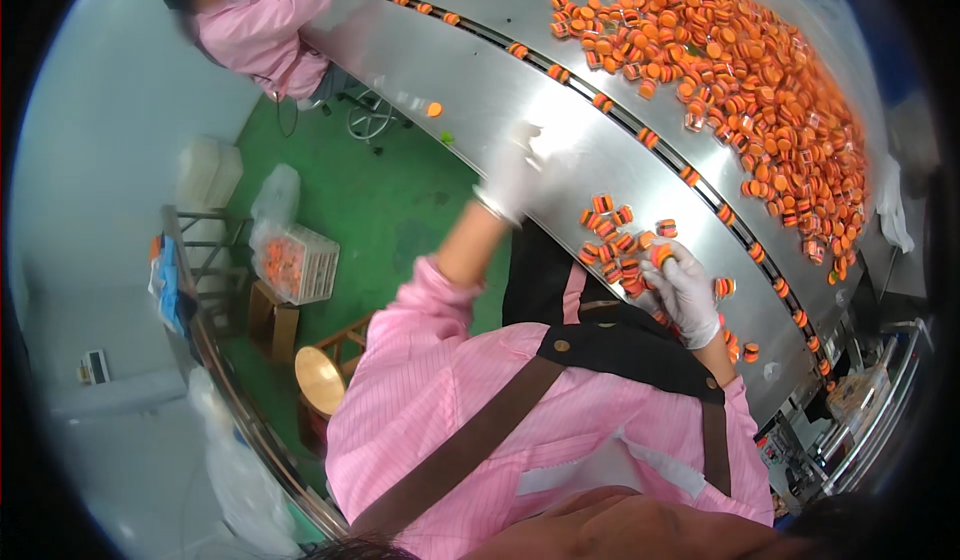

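Note:
My right hand [688, 298], in a white glove, pinches a small round piece [661, 254], orange with dark and red bands like a tiny burger, held up over the metal table [480, 90]. Just left of that hand lies a loose cluster of the same banded pieces [608, 228] near the table's edge; a few more lie around my right wrist. My left hand [515, 175], also gloved, is over the table to the left of the cluster. Motion smears its fingers, so I cannot tell whether they hold anything.
A narrow conveyor [625, 125] carrying spaced pieces curves across the table. Beyond it is a large heap of pieces [790, 110] on plastic sheeting. One orange piece [434, 110] lies left. A co-worker in pink [262, 35] is at the far left. A white crate [318, 265] stands on the green floor.

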The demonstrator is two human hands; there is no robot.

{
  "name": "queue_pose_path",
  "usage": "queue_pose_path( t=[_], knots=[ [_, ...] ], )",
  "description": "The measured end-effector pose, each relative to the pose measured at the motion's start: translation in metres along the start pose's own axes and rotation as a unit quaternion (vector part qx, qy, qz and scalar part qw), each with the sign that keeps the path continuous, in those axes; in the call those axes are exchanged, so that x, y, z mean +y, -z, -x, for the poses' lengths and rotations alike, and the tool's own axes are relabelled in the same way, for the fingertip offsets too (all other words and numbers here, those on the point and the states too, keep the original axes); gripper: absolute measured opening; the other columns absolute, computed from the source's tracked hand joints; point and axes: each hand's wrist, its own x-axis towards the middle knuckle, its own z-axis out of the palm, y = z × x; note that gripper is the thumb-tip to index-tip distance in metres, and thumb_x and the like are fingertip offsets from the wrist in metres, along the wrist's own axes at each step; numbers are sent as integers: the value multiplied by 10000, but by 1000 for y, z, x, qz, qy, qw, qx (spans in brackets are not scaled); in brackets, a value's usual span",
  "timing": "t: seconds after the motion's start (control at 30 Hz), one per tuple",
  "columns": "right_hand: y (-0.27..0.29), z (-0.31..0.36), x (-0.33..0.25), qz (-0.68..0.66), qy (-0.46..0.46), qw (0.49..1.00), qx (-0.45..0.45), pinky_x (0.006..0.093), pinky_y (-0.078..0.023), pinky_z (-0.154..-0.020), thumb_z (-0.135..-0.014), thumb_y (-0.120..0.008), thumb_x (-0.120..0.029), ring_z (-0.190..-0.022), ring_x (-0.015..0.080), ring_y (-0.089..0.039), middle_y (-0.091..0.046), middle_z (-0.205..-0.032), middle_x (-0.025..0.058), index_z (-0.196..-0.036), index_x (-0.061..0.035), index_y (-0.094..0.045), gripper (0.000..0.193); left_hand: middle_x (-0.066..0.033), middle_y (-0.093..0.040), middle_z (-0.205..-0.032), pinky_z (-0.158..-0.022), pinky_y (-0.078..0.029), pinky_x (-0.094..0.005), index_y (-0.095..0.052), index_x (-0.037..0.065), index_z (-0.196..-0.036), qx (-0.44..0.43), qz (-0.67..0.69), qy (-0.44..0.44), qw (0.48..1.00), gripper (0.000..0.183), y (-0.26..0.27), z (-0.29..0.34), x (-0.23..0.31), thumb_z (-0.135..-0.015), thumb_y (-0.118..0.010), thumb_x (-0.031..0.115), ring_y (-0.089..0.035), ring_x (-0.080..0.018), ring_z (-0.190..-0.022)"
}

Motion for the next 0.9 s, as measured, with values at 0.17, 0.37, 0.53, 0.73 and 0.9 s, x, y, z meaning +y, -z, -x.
queue_pose_path(
  t=[0.17,0.37,0.53,0.73,0.9],
  knots=[
    [15,24,-20,19,36,997,58,306,-542,-907,-948,-573,-116,-1024,216,-638,-584,-1108,93,-1348,33,-433,449,-184,-559,-1240,-935,-473,-412,-630,131,-1185,25,-260,254,931,357,77,-65,-152,-829,-611,113,-590,-339,-1075],
    [15,40,-20,-2,42,998,39,279,-545,-902,-949,-572,-122,-1006,200,-647,-594,-1114,92,-1398,24,-398,503,-183,-535,-1283,-956,-475,-399,-615,161,-1215,-132,-326,229,908,358,80,-78,-216,-860,-596,129,-581,-346,-1111],
    [16,40,-22,18,39,998,46,233,-516,-788,-939,-595,-148,-883,133,-604,-585,-1026,56,-1403,13,-405,527,-177,-614,-1155,-929,-483,-408,-647,148,-1154,-173,-314,229,905,289,81,-81,-219,-870,-599,160,-603,-340,-1071],
    [14,27,-20,60,97,993,38,221,-424,-711,-920,-619,-141,-760,94,-497,-549,-917,25,-1260,-32,-505,375,-147,-644,-1103,-892,-494,-378,-644,75,-1105,11,-154,111,982,241,85,-58,-177,-878,-606,148,-630,-288,-993],
    [-7,8,-24,161,50,985,48,235,-464,-730,-908,-596,-65,-801,89,-546,-587,-956,39,-1162,-42,-530,264,-43,-644,-1095,-828,-500,-276,-614,50,-1131,-126,329,137,926,227,18,13,-32,-905,-595,57,-602,-121,-927]
  ],
)
